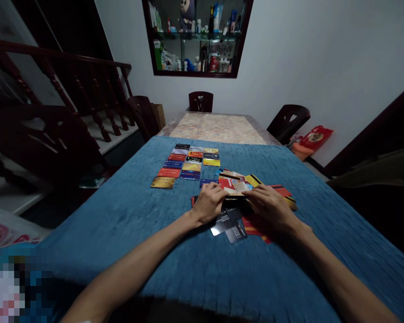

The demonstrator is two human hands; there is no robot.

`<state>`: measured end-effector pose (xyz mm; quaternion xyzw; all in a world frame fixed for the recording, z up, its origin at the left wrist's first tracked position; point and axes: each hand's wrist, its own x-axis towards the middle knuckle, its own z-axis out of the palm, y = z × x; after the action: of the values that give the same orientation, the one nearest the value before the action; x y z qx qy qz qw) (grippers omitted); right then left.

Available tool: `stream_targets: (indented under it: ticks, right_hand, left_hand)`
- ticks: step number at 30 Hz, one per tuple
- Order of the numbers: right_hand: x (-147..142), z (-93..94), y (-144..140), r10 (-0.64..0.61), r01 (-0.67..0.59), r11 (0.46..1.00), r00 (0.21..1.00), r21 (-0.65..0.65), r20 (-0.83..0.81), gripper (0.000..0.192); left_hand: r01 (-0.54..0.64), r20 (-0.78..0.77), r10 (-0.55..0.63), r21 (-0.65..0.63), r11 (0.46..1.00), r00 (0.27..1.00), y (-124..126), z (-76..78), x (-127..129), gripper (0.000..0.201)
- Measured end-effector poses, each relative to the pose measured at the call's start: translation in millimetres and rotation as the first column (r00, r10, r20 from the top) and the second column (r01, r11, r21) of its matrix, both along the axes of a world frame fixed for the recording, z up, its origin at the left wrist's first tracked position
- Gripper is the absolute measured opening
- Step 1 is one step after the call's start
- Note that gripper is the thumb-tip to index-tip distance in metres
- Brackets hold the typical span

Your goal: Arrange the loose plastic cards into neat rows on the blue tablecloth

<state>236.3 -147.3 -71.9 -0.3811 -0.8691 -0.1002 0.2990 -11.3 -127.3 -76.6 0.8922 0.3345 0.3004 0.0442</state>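
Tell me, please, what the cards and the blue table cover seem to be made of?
Cards: probably thin rigid plastic with a glossy printed face; they lie flat and the dark ones catch the light. Cover: a soft textile, likely plush or chenille, matte, with a ribbed, fuzzy pile. Both hands rest on the loose pile.

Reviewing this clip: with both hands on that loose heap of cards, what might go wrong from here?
1. The left hand and right hand press on the loose pile of cards; overlapping cards may slide or fan out over the blue cloth.
2. Dark cards lie partly beneath the hands and might be missed.
3. A sweep forward might disturb the sorted rows of cards.
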Motion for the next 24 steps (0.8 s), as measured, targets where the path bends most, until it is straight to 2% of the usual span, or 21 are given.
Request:
stream_targets:
  ticks: [11, 15, 20, 24]
  right_hand:
    - [-5.4, -1.8, -1.6, -0.019, 0.019, 1.0, 0.987, -0.005, -0.16, 0.023]
    - [-7.1, -2.1, -3.1, -0.028, 0.032, 0.999, 0.983, 0.018, -0.184, 0.022]
    - [-14.2, -7.3, -2.0, -0.036, 0.049, 0.997, 0.978, 0.057, -0.204, 0.032]
    - [-21.9, -9.3, -0.2, -0.03, 0.047, 0.993, 0.987, 0.108, -0.155, 0.045]
  left_hand:
    - [0.001, 0.051, 0.002, -0.053, 0.999, 0.999, 2.2, 0.6, -1.4, 0.03]
    - [-0.006, 0.118, 0.012, -0.052, 0.999, 0.993, 3.9, 0.0, -2.3, 0.03]
    - [-0.035, 0.211, 0.048, -0.066, 0.997, 0.976, 9.5, -1.8, -5.3, 0.025]
    - [-0.054, 0.25, 0.062, -0.037, 0.998, 0.966, 12.4, -1.4, -6.7, 0.024]
